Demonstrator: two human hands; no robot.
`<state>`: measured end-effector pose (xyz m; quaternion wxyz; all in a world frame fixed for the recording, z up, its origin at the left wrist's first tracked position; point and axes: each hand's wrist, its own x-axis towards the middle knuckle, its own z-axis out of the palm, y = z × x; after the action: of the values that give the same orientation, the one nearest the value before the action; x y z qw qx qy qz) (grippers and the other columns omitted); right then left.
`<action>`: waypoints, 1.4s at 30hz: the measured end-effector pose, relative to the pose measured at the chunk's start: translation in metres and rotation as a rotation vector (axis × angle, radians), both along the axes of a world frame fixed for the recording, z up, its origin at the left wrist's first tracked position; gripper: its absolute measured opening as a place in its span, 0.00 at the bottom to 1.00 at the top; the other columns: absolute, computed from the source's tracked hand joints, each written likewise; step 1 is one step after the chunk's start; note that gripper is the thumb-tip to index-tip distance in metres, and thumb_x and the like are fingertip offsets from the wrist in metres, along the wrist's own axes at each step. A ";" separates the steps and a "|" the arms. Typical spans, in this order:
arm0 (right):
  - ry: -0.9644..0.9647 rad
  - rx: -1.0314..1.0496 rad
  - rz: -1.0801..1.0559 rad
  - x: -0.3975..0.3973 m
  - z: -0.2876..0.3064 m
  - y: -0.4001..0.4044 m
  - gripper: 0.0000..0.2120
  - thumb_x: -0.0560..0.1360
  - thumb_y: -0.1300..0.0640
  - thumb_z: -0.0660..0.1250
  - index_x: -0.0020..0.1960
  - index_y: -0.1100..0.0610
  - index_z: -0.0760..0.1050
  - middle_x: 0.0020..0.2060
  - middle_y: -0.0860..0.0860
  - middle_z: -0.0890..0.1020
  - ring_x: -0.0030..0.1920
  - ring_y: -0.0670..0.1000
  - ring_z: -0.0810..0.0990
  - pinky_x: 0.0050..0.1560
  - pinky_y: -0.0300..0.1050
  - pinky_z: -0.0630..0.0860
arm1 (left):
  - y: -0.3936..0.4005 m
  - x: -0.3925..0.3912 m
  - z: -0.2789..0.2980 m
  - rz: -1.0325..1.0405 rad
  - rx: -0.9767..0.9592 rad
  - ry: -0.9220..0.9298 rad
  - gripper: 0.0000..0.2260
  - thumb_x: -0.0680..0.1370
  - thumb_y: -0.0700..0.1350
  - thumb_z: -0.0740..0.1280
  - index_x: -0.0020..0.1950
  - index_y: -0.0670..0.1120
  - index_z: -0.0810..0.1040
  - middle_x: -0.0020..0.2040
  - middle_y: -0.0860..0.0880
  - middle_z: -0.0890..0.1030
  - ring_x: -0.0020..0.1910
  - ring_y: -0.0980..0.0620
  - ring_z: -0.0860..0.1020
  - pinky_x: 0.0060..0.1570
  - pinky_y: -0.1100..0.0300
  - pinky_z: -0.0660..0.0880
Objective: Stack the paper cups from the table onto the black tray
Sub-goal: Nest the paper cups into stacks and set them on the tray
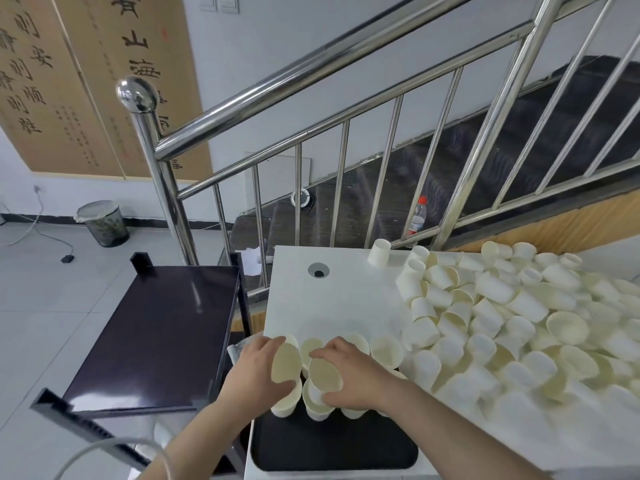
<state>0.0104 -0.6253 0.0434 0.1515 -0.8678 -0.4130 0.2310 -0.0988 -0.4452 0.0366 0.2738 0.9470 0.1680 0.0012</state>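
A black tray (332, 445) lies at the near edge of the white table (332, 299). Several cream paper cups (386, 351) stand upright in a row along its far end. My left hand (254, 370) grips one upright cup (285, 362) at the row's left. Right beside it, my right hand (353, 372) grips another cup (325, 374) by its rim, over cups below it. A large heap of loose paper cups (519, 327) covers the table's right half.
A single cup (379, 252) stands upside down near the table's far edge, beside a cable hole (318, 271). A dark cart (156, 337) stands to the left. A steel stair railing (311, 140) runs behind the table. A waste bin (104, 223) sits on the floor.
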 end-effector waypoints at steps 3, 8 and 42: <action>-0.017 -0.021 0.002 -0.003 -0.007 0.003 0.35 0.71 0.50 0.69 0.75 0.44 0.60 0.67 0.44 0.64 0.66 0.47 0.67 0.57 0.40 0.68 | -0.002 -0.002 -0.006 -0.029 0.021 0.061 0.34 0.72 0.54 0.69 0.75 0.54 0.58 0.70 0.56 0.63 0.69 0.54 0.63 0.57 0.60 0.72; -0.005 -0.044 -0.003 -0.006 -0.020 0.012 0.36 0.70 0.51 0.70 0.75 0.46 0.60 0.67 0.45 0.64 0.68 0.48 0.66 0.62 0.46 0.71 | -0.005 -0.003 -0.017 -0.069 0.065 0.125 0.34 0.73 0.52 0.69 0.75 0.55 0.58 0.72 0.57 0.62 0.70 0.53 0.62 0.57 0.59 0.73; -0.163 -0.158 0.129 0.005 -0.054 0.013 0.32 0.68 0.46 0.73 0.69 0.49 0.65 0.63 0.48 0.64 0.62 0.52 0.69 0.54 0.53 0.77 | -0.003 0.013 -0.046 -0.097 0.151 0.254 0.30 0.72 0.49 0.70 0.73 0.55 0.63 0.69 0.54 0.63 0.66 0.51 0.66 0.53 0.57 0.76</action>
<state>0.0150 -0.6124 -0.0102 0.0335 -0.8645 -0.4596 0.2006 -0.0860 -0.4480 -0.0094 0.1781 0.9644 0.1549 -0.1192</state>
